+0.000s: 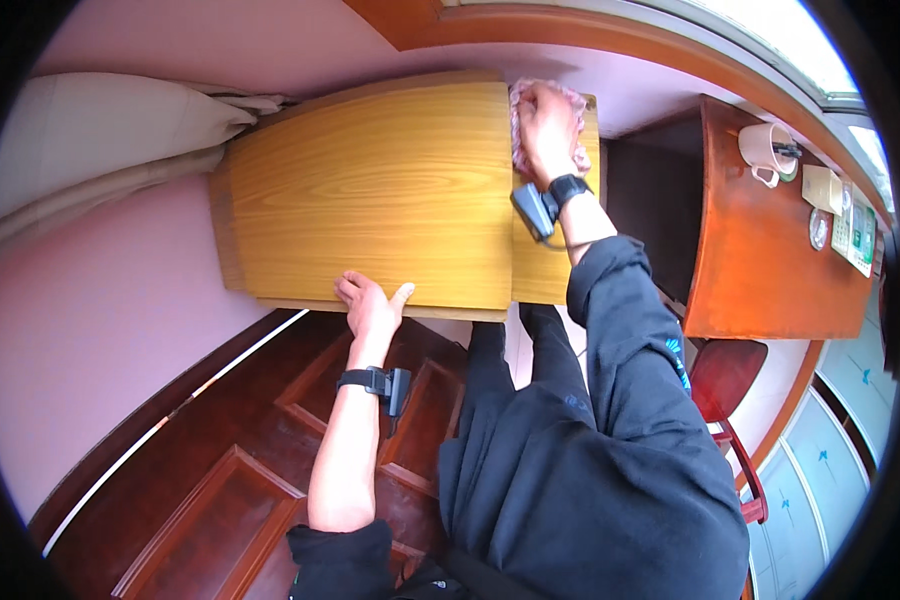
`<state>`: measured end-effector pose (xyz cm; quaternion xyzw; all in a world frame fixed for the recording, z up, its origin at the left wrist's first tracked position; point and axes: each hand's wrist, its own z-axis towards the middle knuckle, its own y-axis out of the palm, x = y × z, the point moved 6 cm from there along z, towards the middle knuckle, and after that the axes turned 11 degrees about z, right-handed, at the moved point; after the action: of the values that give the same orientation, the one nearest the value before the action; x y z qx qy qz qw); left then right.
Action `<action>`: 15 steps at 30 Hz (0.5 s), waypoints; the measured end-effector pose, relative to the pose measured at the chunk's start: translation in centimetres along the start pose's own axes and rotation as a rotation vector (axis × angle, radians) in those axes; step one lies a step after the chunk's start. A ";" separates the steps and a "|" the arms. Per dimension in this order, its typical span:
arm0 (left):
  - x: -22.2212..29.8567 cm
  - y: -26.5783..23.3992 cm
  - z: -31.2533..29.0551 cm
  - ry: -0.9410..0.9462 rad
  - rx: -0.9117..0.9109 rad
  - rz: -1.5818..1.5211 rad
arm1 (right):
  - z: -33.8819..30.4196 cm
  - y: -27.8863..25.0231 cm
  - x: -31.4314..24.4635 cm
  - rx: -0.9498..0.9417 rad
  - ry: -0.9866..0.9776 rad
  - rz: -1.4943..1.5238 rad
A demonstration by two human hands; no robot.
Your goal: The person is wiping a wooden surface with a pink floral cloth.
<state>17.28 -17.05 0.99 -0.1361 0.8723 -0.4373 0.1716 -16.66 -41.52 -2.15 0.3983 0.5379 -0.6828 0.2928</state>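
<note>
Black clothing (600, 480) fills the lower middle of the frame, with two small black devices strapped on, one per wrist, (536, 212) (397, 392) and two bare hands out over one yellow wood-grain tabletop (370, 200) made of two panels. Right hand (550, 130) is up top, right of centre, fingers curled down and bunched on one pink-and-white cloth (579, 158) at the far end of the narrower panel, while the left hand (373, 312) rests pretty relaxed, thumb spread, nothing in it, on the wide panel's lower edge. Over at the right there's one reddish-brown desk (770, 270) with one pale mug (760, 148).
</note>
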 end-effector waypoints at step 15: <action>-0.2 -0.1 0.3 -0.008 -0.031 -0.006 | -15.1 -5.2 -1.3 -0.244 0.350 0.117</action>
<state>17.58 -17.21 0.93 -0.1431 0.8779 -0.4236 0.1714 -16.84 -25.65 0.00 0.5027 0.6352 -0.5151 0.2802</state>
